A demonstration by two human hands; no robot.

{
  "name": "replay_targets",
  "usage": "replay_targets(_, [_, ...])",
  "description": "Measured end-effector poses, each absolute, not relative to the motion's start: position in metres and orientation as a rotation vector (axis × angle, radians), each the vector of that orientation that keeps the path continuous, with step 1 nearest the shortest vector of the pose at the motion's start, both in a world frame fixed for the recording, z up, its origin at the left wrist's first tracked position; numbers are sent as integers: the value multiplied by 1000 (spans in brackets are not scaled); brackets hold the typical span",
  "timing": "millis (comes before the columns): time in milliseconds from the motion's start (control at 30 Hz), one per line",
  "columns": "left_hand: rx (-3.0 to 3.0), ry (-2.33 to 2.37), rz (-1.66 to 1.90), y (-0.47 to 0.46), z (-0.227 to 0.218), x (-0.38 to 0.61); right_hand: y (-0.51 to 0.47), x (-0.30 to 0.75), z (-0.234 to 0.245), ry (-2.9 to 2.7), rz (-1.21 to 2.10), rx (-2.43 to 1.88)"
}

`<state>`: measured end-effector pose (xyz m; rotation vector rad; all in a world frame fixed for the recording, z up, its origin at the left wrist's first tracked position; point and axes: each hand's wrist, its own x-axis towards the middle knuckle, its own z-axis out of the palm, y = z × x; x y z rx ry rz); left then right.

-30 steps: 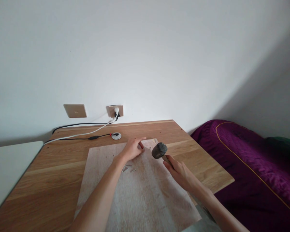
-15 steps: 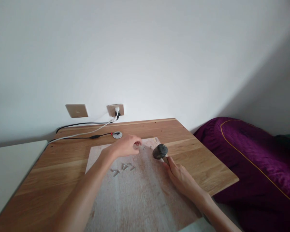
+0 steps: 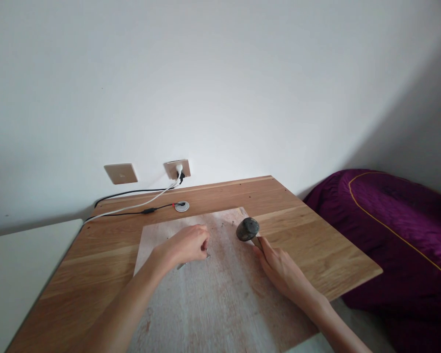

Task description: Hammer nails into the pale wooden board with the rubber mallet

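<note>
My right hand [image 3: 279, 264] is wrapped round the handle of a mallet [image 3: 248, 229], whose dark, rounded head is held up over the right edge of a pale, worn board [image 3: 206, 304]. The fingers of my left hand [image 3: 191, 241] are curled together, low over the board. At their tips shows a small clear, pointed piece [image 3: 208, 254]; whether it is gripped or just touched I cannot tell. Another such piece [image 3: 182, 265] pokes out below the hand, which hides the others.
The board lies on a wooden tabletop [image 3: 334, 245]. Black and white cables [image 3: 132, 207] run along its back left to a wall socket [image 3: 177, 169] and a round grommet [image 3: 182, 206]. A white surface [image 3: 33, 274] adjoins at left; purple fabric [image 3: 385, 240] bulges at right.
My left hand has come down and nearer from the board's far part to the small clear pieces, its fingers closing. My right hand still holds the mallet in nearly the same place.
</note>
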<state>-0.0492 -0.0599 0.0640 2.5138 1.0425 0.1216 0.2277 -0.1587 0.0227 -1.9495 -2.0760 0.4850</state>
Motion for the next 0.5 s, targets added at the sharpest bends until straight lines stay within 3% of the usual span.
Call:
replay_targets(267, [2116,991,691,-15,41,-42,-158,228,23,-2028,537,-1962])
replay_targets(500, [2042,910,777,-5,12,-36,-159,227,24,-1970,558,-1962])
